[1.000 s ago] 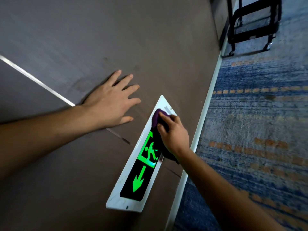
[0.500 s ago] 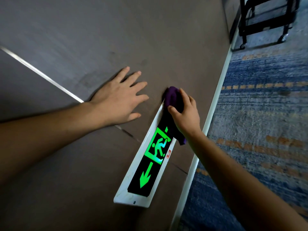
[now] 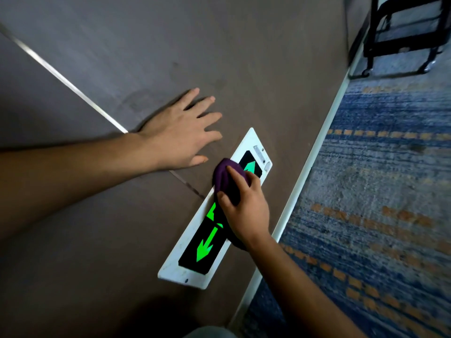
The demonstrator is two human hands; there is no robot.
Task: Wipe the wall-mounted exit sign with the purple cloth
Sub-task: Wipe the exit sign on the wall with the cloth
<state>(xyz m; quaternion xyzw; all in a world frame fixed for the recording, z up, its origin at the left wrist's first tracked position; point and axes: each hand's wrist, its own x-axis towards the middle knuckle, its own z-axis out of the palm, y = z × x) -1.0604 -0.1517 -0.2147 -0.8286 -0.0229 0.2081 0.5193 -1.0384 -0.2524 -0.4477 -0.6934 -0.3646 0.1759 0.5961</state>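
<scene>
The exit sign (image 3: 192, 254) is a long white-framed plate low on the brown wall, black inside with glowing green arrows. My right hand (image 3: 244, 211) presses the purple cloth (image 3: 225, 176) flat on the sign's middle, hiding the running-figure symbol. One green arrow shows beyond the cloth at the far end, another below my hand at the near end. My left hand (image 3: 180, 132) lies flat on the wall with fingers spread, just left of the sign, holding nothing.
A thin metal strip (image 3: 61, 74) crosses the wall (image 3: 244, 57) diagonally. A white skirting board (image 3: 314, 162) runs along the wall's foot. To the right lies blue carpet (image 3: 378, 191) with orange dashes. A black wheeled cart (image 3: 402, 30) stands at the top right.
My right hand slid the cloth from the sign's far end back down to its middle, uncovering the far arrow and covering the figure. My left hand stayed flat on the wall.
</scene>
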